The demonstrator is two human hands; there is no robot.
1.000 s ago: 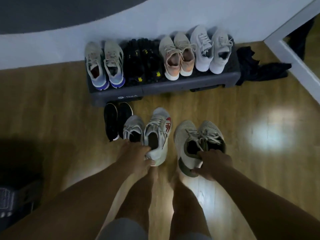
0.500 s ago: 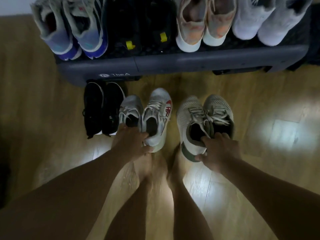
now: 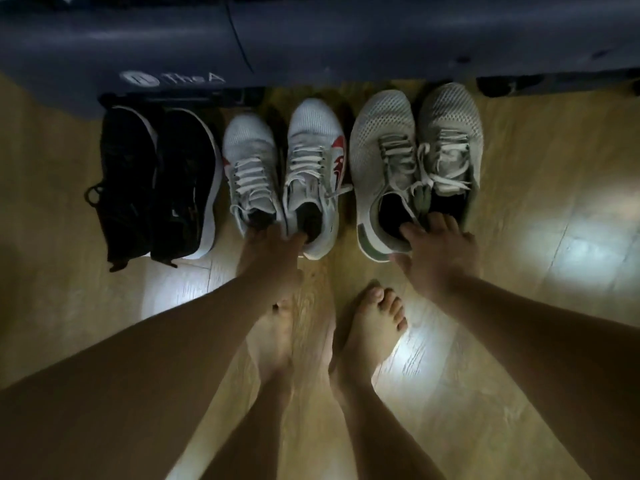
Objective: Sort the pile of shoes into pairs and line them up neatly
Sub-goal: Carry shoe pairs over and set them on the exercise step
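From the head view, your left hand point(image 3: 273, 251) grips the grey-and-red pair point(image 3: 284, 174) at the heels, with fingers hooked into both collars. Your right hand point(image 3: 436, 247) holds the pale mesh pair point(image 3: 415, 161) the same way: fingers go inside the two openings and the thumb sits outside by the green heel.

Both pairs stand on the floor with their toes pointing at the dark step platform point(image 3: 311, 46). The mesh toes come closest to its front edge. The black pair point(image 3: 156, 188) lies to the left of the grey one, just beside it, with its toes under the platform's lip and its heels further back than the others. A narrow strip of floor separates the grey pair from the mesh pair.

Bare boards lie open to the right of the mesh pair and to the left of the black pair.

The wooden floor point(image 3: 536, 306) is pale plank, with bright patches of reflected light. Your bare feet point(image 3: 374, 327) stand close behind the shoes, between your arms. The rest of the room is dim.
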